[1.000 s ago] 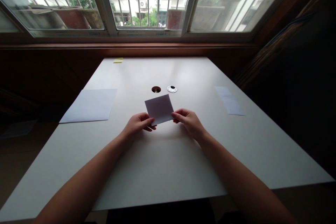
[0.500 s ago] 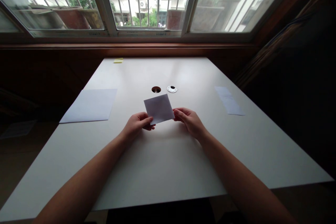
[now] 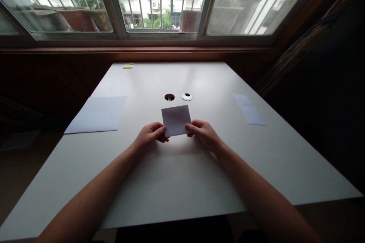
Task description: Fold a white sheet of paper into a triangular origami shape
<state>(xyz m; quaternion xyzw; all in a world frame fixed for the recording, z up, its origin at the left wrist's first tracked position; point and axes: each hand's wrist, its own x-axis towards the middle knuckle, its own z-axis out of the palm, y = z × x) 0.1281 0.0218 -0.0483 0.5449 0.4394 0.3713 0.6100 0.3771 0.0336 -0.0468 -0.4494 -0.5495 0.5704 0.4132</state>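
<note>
A small, nearly square piece of white paper (image 3: 176, 120) is held up over the middle of the table, tilted slightly, its shaded side toward me. My left hand (image 3: 152, 132) pinches its lower left corner, thumb in front and fingers behind. At the lower right edge, my right hand (image 3: 203, 132) grips it the same way, with the thumb on the front face. Whether the paper is one layer or folded I cannot tell.
On the white table (image 3: 171, 186) lie a large white sheet (image 3: 97, 114) at left, a narrow paper strip (image 3: 249, 109) at right and yellow sticky notes (image 3: 128, 65) far left. Beyond the paper are a round cable hole (image 3: 169, 97) and its silvery cover (image 3: 186, 97). A window stands behind.
The paper has turned more level and shifted slightly right. My right thumb has moved from its right edge onto the front of its lower right corner. My left hand has hardly moved.
</note>
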